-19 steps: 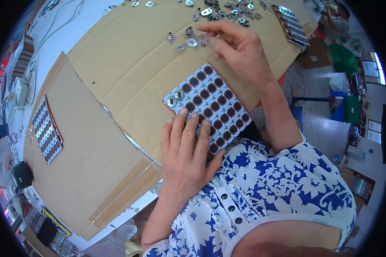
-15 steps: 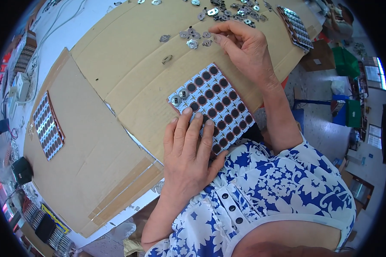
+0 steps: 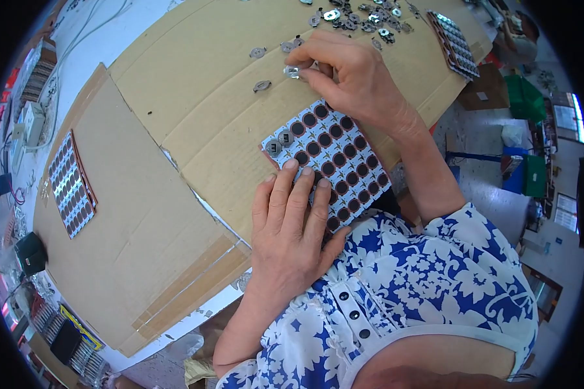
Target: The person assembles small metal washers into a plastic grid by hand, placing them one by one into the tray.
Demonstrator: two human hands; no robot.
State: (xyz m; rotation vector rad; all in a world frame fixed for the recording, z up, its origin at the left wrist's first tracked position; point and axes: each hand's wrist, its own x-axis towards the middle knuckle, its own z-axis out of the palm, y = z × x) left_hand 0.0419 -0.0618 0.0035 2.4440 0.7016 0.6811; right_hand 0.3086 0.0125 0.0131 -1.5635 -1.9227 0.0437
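A white circuit-board panel [image 3: 347, 152] with rows of black round pads lies tilted on the cardboard, close to my body. Two round metal clips [image 3: 279, 142] sit side by side at its left corner. My left hand [image 3: 291, 223] rests flat on the panel's left part, fingers stretched out and covering some pads. Beyond the panel's far edge, my right hand [image 3: 353, 74] pinches a small shiny metal clip [image 3: 292, 72] between thumb and forefinger. Loose clips lie near it: one flat clip [image 3: 261, 85] to the left, another [image 3: 257, 52] farther off.
A pile of loose metal clips [image 3: 370, 18] lies at the far edge. Stacked panels stand at the far right [image 3: 453, 42] and another stack [image 3: 73, 188] at the left. Cardboard sheets [image 3: 156, 233] cover the table. A person [image 3: 519, 32] is in the background at far right.
My right hand has moved slightly left and nearer, and now has a shiny clip between its fingertips. My left hand stays on the panel.
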